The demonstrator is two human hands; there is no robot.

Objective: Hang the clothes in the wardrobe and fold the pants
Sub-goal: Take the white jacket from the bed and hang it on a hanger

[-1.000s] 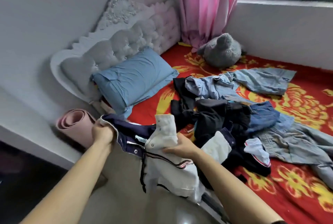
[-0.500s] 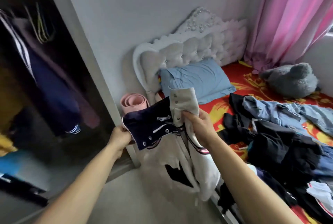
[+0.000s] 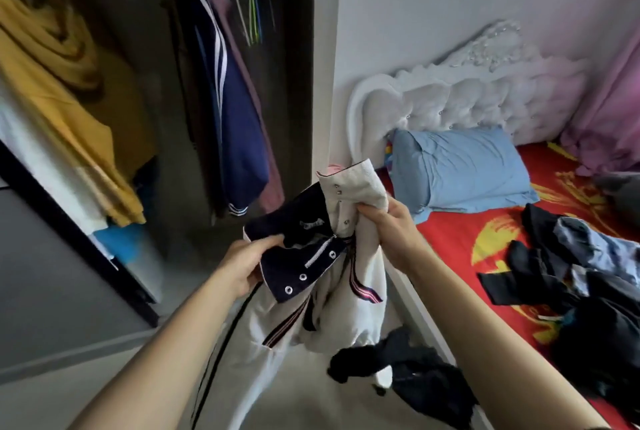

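Swung toward wardrobe [image 3: 298,66], snap-button jacket [image 3: 332,312] looks soft, light, floppy; left hand [image 3: 242,265] and right hand [image 3: 391,234] clutch its collar, likely the best hold.

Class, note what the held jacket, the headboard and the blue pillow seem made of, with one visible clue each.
Jacket: soft matte cloth, draping in folds; shiny, probably metal snaps. Headboard: padded, button-tufted, perhaps faux leather, slight sheen. Pillow: matte cloth cover, wrinkled.
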